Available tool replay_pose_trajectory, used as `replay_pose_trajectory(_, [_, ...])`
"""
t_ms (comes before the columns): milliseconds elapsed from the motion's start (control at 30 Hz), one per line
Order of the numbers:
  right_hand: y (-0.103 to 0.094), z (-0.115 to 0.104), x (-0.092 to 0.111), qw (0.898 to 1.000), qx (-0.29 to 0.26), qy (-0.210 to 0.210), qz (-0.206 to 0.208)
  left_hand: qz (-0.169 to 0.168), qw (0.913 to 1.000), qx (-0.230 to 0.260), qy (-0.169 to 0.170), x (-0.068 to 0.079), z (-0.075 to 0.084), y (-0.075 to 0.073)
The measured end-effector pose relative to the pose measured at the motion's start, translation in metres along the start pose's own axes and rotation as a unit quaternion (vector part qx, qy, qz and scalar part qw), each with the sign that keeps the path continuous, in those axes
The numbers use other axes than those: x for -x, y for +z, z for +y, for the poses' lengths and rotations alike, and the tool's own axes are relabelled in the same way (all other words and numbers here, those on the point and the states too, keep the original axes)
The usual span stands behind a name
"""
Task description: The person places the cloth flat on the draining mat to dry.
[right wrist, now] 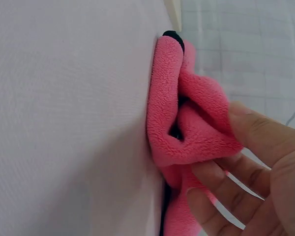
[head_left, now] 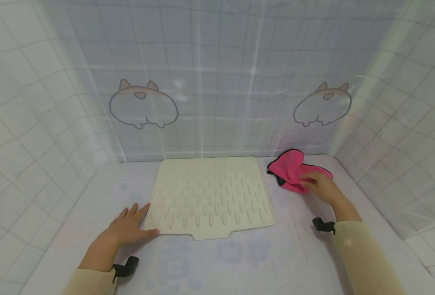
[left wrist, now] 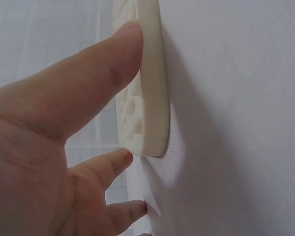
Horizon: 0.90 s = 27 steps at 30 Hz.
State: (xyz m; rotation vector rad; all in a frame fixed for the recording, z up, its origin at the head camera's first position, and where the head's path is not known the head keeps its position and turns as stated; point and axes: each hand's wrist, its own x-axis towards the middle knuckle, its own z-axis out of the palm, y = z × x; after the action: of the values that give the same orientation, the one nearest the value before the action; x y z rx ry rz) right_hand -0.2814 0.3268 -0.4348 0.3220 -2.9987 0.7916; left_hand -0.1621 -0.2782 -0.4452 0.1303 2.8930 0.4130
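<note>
A cream-coloured mat (head_left: 210, 192) with rows of raised oval ridges and a tab on its near edge lies flat on the table. At its near left corner rests my left hand (head_left: 127, 227), fingers spread, the thumb on the mat's edge. The left wrist view shows the thumb and a fingertip against the mat's thick rim (left wrist: 155, 83). To the right of the mat, a crumpled pink cloth (head_left: 291, 168) with black edging lies on the table. My right hand (head_left: 322, 188) pinches a fold of this fluffy cloth (right wrist: 201, 132) between thumb and fingers.
The white table (head_left: 295, 262) has faint blue prints. A grid-patterned curtain (head_left: 225, 82) with cartoon animal drawings hangs behind it, and similar sheets stand at left and right. Each wrist carries a black camera mount (head_left: 126, 267).
</note>
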Motion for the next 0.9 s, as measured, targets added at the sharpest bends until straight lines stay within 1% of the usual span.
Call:
replay_pose_trajectory(167, [0.002, 0.002, -0.002, 0.999, -0.013, 0.023, 0.021, 0.001, 1.0, 0.003, 0.0, 0.0, 0.0, 0.001])
replay_pose_trajectory(233, [0.001, 0.002, -0.001, 0.999, -0.015, 0.024, 0.031, 0.0, 1.0, 0.004, 0.0, 0.001, 0.001, 0.001])
replay_pose_trajectory(433, [-0.001, 0.003, 0.002, 0.997, -0.008, 0.002, 0.074, -0.002, 1.0, 0.007, -0.002, 0.002, 0.001, 0.001])
replay_pose_trajectory(567, [-0.005, 0.0, 0.004, 0.994, 0.0, -0.012, 0.109, -0.003, 0.9999, 0.009, -0.005, 0.001, 0.002, 0.002])
replay_pose_trajectory(800, [-0.012, -0.012, 0.005, 0.984, -0.007, -0.028, 0.177, 0.002, 0.9999, 0.011, 0.0, 0.0, 0.002, 0.0])
replay_pose_trajectory(900, [-0.014, -0.019, 0.005, 0.979, -0.012, -0.033, 0.2, 0.002, 0.9999, 0.01, 0.001, 0.0, 0.002, 0.0])
